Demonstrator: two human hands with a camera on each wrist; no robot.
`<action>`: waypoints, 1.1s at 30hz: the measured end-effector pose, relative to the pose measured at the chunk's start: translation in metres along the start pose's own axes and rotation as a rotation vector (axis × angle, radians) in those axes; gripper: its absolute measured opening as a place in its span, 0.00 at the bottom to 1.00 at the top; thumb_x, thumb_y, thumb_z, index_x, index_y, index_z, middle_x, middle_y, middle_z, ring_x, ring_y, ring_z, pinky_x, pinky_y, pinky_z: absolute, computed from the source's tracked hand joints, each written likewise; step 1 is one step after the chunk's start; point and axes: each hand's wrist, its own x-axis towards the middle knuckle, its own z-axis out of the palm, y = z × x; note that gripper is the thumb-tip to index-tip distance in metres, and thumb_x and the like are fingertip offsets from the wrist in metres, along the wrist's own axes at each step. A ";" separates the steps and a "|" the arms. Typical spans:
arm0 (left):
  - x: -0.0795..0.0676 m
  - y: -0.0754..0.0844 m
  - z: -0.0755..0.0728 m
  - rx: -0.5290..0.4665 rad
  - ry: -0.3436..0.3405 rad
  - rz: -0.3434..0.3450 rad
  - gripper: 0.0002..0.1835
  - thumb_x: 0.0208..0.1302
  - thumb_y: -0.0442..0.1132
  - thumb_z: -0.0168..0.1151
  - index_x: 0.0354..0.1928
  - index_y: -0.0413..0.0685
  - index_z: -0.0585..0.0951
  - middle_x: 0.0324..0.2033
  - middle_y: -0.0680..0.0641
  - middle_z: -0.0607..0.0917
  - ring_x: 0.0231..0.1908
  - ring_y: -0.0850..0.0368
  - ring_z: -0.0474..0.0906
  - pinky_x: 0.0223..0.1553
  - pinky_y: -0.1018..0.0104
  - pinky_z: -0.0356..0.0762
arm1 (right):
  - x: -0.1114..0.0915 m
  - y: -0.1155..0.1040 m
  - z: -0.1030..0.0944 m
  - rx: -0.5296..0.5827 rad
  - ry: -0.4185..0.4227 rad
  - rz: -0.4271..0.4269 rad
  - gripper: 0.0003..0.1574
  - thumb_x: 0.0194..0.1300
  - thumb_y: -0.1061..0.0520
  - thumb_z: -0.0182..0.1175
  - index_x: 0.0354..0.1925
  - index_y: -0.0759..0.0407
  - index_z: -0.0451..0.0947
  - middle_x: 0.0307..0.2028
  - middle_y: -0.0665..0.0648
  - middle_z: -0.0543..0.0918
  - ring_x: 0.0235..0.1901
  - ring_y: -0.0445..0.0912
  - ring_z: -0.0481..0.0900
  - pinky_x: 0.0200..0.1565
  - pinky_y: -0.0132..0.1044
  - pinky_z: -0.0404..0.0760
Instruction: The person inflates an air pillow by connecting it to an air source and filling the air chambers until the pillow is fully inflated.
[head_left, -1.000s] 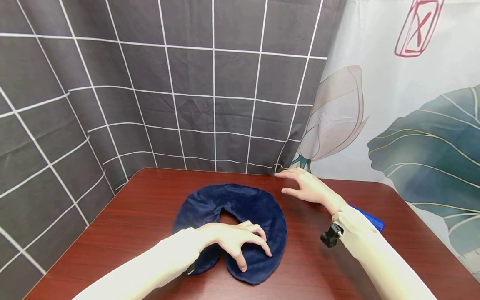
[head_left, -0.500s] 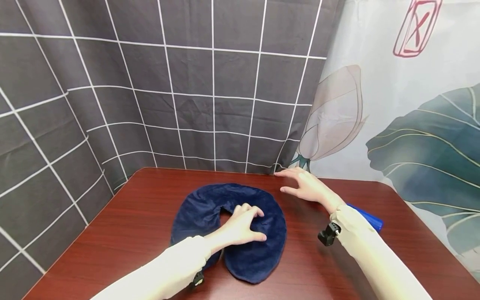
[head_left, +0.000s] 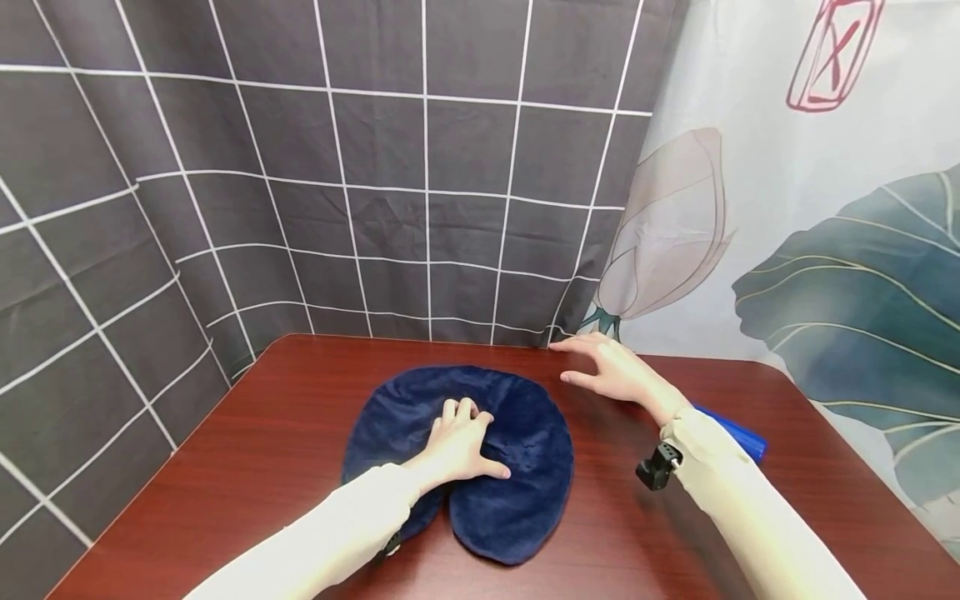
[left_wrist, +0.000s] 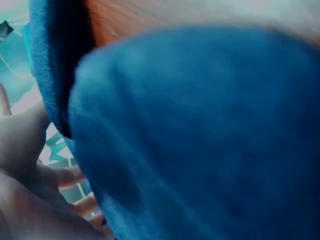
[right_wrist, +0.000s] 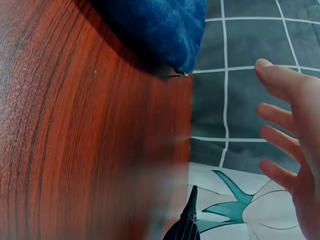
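A navy-blue plush U-shaped neck pillow (head_left: 510, 508) lies on the table, its two ends pointing toward me. My left hand (head_left: 456, 442) is over the middle of the pillow, fingers bent loosely at the inner curve and thumb stretched to the right. In the left wrist view, the pillow (left_wrist: 200, 135) fills most of the picture, with the left hand (left_wrist: 30, 175) beyond its edge, fingers spread. My right hand (head_left: 615, 371) hovers right of the pillow near the table's back edge, fingers extended and holding nothing. The right wrist view shows that hand (right_wrist: 300, 130) apart from the pillow (right_wrist: 165, 30).
A blue object (head_left: 738, 435) lies on the reddish-brown table (head_left: 300, 383), partly hidden behind the right sleeve. A grey curtain with white grid lines (head_left: 382, 225) and a white floral curtain (head_left: 750, 183) hang behind the table. A black pointed piece (right_wrist: 187, 220) shows low in the right wrist view.
My left hand has moved from the pillow's right arm up and left to its inner curve, now covering the opening there. The right hand stays nearly still.
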 end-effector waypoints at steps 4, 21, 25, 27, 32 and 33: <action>0.001 -0.002 0.001 -0.015 -0.020 0.022 0.40 0.39 0.60 0.80 0.54 0.46 0.81 0.47 0.42 0.73 0.49 0.44 0.65 0.47 0.48 0.72 | -0.002 0.002 0.000 -0.011 0.009 0.008 0.32 0.63 0.47 0.67 0.63 0.51 0.76 0.60 0.54 0.82 0.61 0.54 0.75 0.64 0.53 0.71; 0.017 -0.026 -0.008 0.008 -0.153 0.212 0.42 0.39 0.61 0.79 0.59 0.55 0.79 0.53 0.46 0.77 0.51 0.46 0.69 0.54 0.50 0.72 | -0.008 0.000 0.002 -0.009 -0.018 0.028 0.32 0.63 0.47 0.66 0.64 0.50 0.75 0.60 0.55 0.81 0.60 0.54 0.75 0.63 0.54 0.72; 0.021 -0.031 -0.011 0.029 -0.179 0.249 0.42 0.38 0.62 0.80 0.59 0.57 0.78 0.52 0.48 0.76 0.49 0.49 0.69 0.54 0.52 0.72 | -0.012 -0.001 0.007 -0.002 -0.035 0.037 0.32 0.64 0.45 0.65 0.64 0.50 0.75 0.60 0.56 0.81 0.60 0.54 0.75 0.62 0.55 0.72; 0.023 -0.033 -0.013 0.033 -0.198 0.264 0.42 0.38 0.62 0.80 0.59 0.58 0.78 0.52 0.48 0.76 0.49 0.50 0.68 0.55 0.52 0.71 | -0.014 0.000 0.009 0.004 -0.032 0.036 0.31 0.64 0.45 0.65 0.64 0.51 0.76 0.60 0.56 0.81 0.60 0.54 0.75 0.62 0.55 0.72; 0.028 -0.039 -0.018 0.040 -0.254 0.322 0.42 0.40 0.61 0.79 0.61 0.58 0.77 0.53 0.49 0.75 0.52 0.50 0.67 0.58 0.52 0.69 | -0.018 0.003 0.010 0.039 -0.011 0.022 0.31 0.63 0.47 0.67 0.63 0.52 0.77 0.60 0.56 0.81 0.60 0.54 0.76 0.62 0.53 0.71; 0.029 -0.041 -0.019 0.043 -0.260 0.341 0.42 0.41 0.61 0.79 0.61 0.58 0.77 0.53 0.49 0.75 0.52 0.50 0.67 0.59 0.53 0.68 | -0.019 0.003 0.011 0.051 -0.010 0.022 0.31 0.62 0.47 0.67 0.63 0.51 0.76 0.60 0.55 0.81 0.61 0.54 0.76 0.63 0.54 0.70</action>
